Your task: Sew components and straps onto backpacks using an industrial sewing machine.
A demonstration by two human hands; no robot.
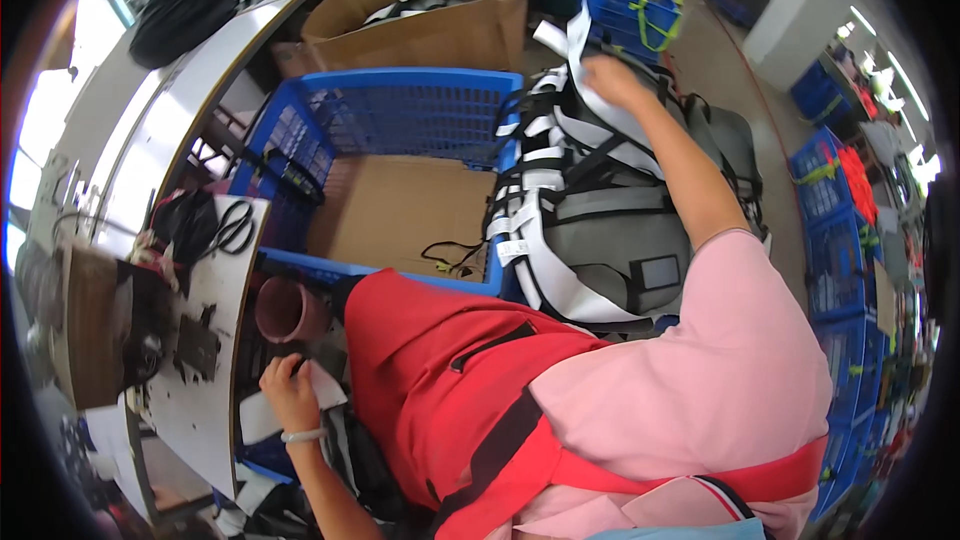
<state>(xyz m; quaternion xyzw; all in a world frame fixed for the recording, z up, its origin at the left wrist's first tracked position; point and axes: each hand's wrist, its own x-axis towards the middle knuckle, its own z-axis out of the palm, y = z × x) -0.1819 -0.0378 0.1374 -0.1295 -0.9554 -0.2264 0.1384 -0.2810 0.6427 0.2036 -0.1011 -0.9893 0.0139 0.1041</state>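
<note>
My right hand is closed around a white strip at the far end of a stack of grey bag pieces. The pieces carry black straps and long white bands, and their edges are piled at the stack's left side. Down at the left, my left hand is bent beside the table edge, its fingers curled at a small dark piece I cannot name. Touching or just behind its fingertips lies a white flat piece. Dark and white cloth pieces lie below that hand.
A blue crate with cardboard on its bottom and a black cord stands ahead. Left of it, a white table bears black scissors and a sewing machine. A reddish bin stands by the table. Behind is a cardboard box.
</note>
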